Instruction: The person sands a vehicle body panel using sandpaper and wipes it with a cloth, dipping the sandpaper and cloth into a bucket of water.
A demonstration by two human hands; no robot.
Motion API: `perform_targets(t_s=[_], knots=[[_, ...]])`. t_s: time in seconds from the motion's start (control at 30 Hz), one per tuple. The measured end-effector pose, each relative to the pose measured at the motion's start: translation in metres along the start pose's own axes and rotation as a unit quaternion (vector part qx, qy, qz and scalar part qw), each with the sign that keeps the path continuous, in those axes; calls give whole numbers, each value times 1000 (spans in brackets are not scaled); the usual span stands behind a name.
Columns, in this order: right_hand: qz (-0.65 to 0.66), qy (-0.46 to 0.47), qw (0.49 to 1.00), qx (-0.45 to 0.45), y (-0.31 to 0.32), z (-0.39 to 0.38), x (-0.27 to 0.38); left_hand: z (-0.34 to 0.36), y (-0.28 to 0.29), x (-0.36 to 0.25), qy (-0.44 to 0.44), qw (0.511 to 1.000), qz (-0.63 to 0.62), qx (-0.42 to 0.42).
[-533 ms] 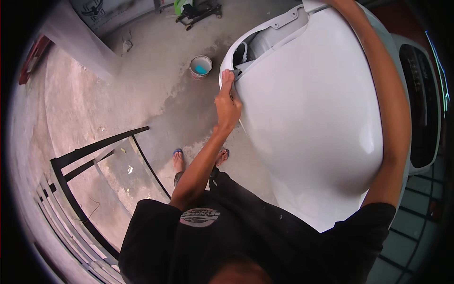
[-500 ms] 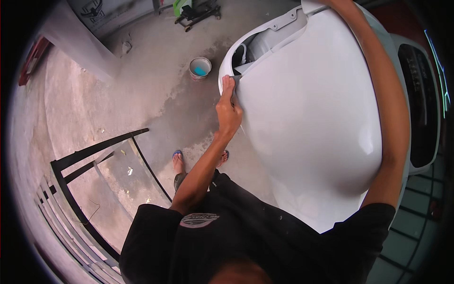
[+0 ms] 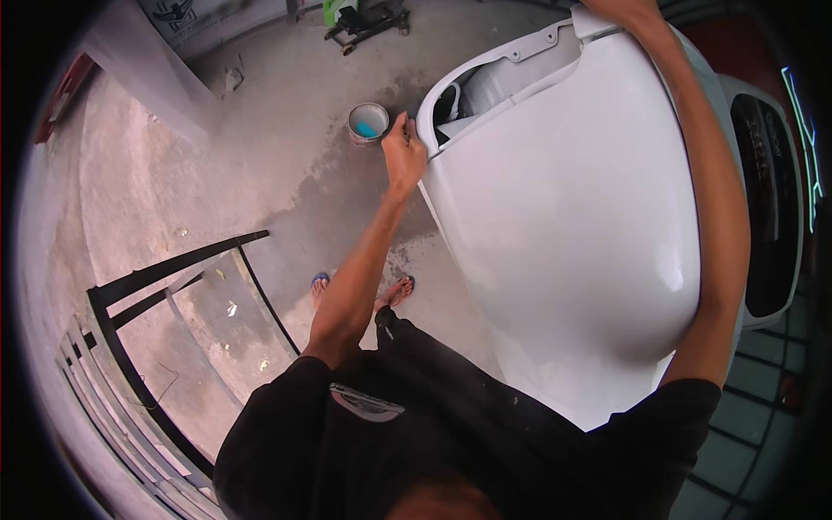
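Observation:
A large, glossy white car body panel (image 3: pixel 572 199), shaped like a bumper, stands in front of me to the right. Its upper left end has a cut-out with a rim and small holes. My left hand (image 3: pixel 406 160) is closed beside that end's outer edge, its fingers curled on a small dark piece too hidden to name. My right arm reaches around the panel's far right side. At the top of the view, my right hand (image 3: pixel 620 10) lies at the panel's upper edge, its fingers cut off by the frame.
A bucket (image 3: pixel 367 123) with something blue inside stands on the concrete floor, beyond my left hand. A black metal frame (image 3: pixel 182 264) stands at the lower left. At the far right is a white car's dark window (image 3: pixel 763 199). A wheeled stand (image 3: pixel 368 30) sits at the back.
My left hand has moved slightly up and left, off the panel's corner. The panel appears a little further right and lower. My right arm stays around it.

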State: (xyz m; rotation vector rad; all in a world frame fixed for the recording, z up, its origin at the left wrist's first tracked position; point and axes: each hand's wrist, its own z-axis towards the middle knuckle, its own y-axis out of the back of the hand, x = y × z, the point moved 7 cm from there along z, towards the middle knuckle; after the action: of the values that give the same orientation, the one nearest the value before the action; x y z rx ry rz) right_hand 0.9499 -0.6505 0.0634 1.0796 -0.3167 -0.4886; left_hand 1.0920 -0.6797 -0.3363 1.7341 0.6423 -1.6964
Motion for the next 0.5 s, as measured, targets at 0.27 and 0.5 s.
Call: perform_targets(t_s=[0.27,0.5], knots=[[-25,75,997,-4,-1,3,12,-13,18,-16,-185,976,-47,-106],[-6,67,997,-34,1,-2,17,-10,15,5,-19,998,-54,-22]])
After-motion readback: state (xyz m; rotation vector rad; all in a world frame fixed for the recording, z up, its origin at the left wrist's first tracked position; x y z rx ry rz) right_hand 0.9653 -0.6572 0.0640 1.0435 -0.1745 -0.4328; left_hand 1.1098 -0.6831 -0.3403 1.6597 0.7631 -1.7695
